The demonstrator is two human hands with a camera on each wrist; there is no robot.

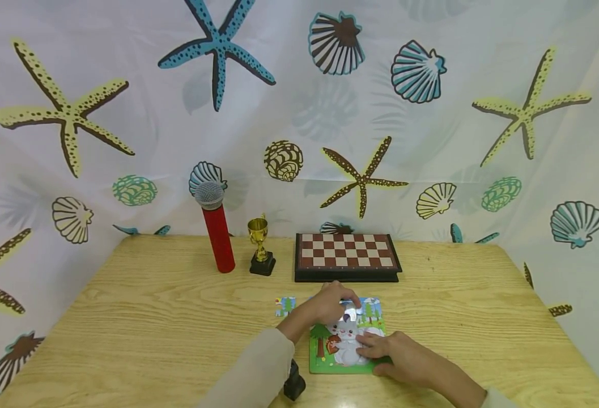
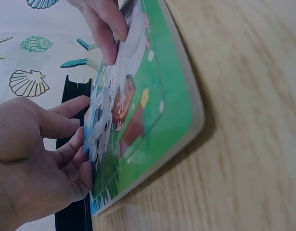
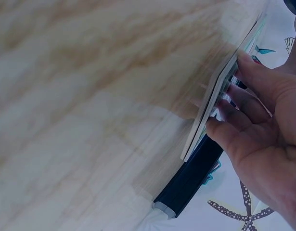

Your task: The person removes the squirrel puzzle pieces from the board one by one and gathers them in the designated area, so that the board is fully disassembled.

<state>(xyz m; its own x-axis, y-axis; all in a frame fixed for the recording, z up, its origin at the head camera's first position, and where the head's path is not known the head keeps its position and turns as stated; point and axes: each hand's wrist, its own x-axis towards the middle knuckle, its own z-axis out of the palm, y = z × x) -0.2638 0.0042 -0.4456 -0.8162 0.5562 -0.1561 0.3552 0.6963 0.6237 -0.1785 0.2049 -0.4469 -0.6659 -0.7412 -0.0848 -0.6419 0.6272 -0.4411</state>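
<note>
A jigsaw puzzle [image 1: 319,365] with a grey squirrel picture and a green border lies flat on the wooden table. Over its upper part, my left hand [image 1: 330,303] reaches down with bent fingers. A pale blue and grey puzzle piece [image 2: 94,130] tilts up from the picture there, between the thumb and fingers of that hand [image 2: 42,149]. My right hand [image 1: 398,354] rests at the lower right of the puzzle, its fingers extended over the squirrel and its thumb by the border. One loose puzzle piece [image 1: 285,306] lies just left of the puzzle.
Behind the puzzle is a closed chessboard box [image 1: 347,275]. To its left stand a small gold trophy cup [image 1: 259,238] and a red microphone [image 1: 219,235]. A curtain [image 1: 289,113] printed with starfish and shells hangs behind the table [image 1: 151,317].
</note>
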